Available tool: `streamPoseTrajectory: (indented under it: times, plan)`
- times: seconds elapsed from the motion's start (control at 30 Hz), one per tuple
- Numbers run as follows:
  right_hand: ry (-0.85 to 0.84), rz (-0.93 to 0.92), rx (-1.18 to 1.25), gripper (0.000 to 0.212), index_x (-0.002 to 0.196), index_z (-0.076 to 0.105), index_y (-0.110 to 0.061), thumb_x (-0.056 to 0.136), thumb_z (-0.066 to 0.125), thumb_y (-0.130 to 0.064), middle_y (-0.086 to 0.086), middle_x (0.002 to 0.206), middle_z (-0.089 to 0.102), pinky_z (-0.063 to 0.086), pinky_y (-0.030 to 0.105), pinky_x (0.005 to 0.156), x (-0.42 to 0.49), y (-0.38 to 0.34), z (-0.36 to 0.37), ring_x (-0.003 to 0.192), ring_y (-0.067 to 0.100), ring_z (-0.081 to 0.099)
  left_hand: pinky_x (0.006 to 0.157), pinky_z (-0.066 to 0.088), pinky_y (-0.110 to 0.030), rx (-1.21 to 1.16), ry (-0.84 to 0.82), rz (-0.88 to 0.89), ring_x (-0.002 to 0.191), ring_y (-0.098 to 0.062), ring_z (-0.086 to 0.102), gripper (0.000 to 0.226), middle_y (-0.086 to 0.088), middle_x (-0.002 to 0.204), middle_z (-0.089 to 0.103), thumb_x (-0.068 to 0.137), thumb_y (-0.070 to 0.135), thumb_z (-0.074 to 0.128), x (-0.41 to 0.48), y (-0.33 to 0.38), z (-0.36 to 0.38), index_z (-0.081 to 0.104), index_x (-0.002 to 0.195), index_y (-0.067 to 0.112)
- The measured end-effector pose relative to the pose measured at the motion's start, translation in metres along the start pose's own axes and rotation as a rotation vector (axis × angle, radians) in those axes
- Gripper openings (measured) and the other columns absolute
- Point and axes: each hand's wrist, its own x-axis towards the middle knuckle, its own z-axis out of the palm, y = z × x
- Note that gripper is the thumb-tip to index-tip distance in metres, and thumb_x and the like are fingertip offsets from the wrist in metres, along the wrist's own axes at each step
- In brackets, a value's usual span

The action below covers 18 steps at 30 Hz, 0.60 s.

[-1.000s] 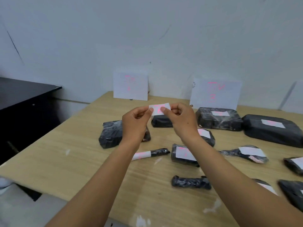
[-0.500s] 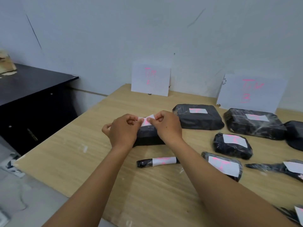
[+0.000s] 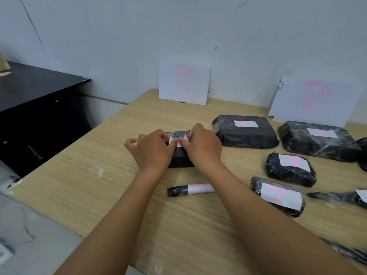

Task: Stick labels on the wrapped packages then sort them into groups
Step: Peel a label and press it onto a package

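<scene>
Label (image 3: 178, 141): small white paper slip with pink marker on it, thin, floppy, near weightless. Underside is probably sticky, so it's best held by the two short ends and kept taut, or it will crease or fold onto itself. It lies on top of the pack (image 3: 179, 158), mid-counter, not yet flat, with one edge standing up.

Left hand (image 3: 153, 148) pinches the label's left end and right hand (image 3: 201, 145) pinches its right end. The hands are close together, fingertips nearly meeting over the slip, both low on the pack.

Pack: boxy, in black plastic wrap, glossy film on top. It looks firm and fairly light. The film is likely slick, so grip it by the long sides.

Just nearer the person lies a thin black roll (image 3: 190, 190) with a label wound round it. To the right are labelled black packs: a flat block (image 3: 246, 135), a soft-looking lump (image 3: 288, 171) and a bundle (image 3: 278, 197).

Counter (image 3: 89, 175): pale wood-grain laminate, smooth, with a few white scuffs.

Sign A (image 3: 184, 82) and sign B (image 3: 315, 100) are stiff white cards with pink lettering, leaning on the wall (image 3: 178, 26). A matte black cabinet (image 3: 29, 106) stands at left.
</scene>
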Motion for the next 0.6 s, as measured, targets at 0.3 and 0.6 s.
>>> streamPoseTrajectory:
  times: [0.3,0.6]
  plan:
    - [-0.061,0.011,-0.07,0.02,0.112,0.045,-0.009,0.096,0.051,-0.019,0.008,0.103,0.061,0.036,0.032,0.065,0.005,-0.001,-0.004,0.091,0.027,0.058,0.09,0.023,-0.037,-0.004,-0.061,-0.031,0.101,-0.021,0.055,0.022,0.004,0.094,0.066,0.09,0.038,0.054,0.009,0.001,-0.003,0.047,0.106,0.025]
    - [-0.13,-0.236,-0.007,0.02,0.113,0.056,-0.013,0.097,0.045,-0.016,0.006,0.118,0.046,0.049,0.042,0.078,-0.005,0.014,-0.018,0.093,0.025,0.055,0.104,0.017,-0.039,-0.072,-0.051,0.249,0.101,-0.012,0.054,0.024,0.007,0.11,0.052,0.093,0.028,0.053,-0.005,-0.019,-0.013,0.06,0.116,0.03]
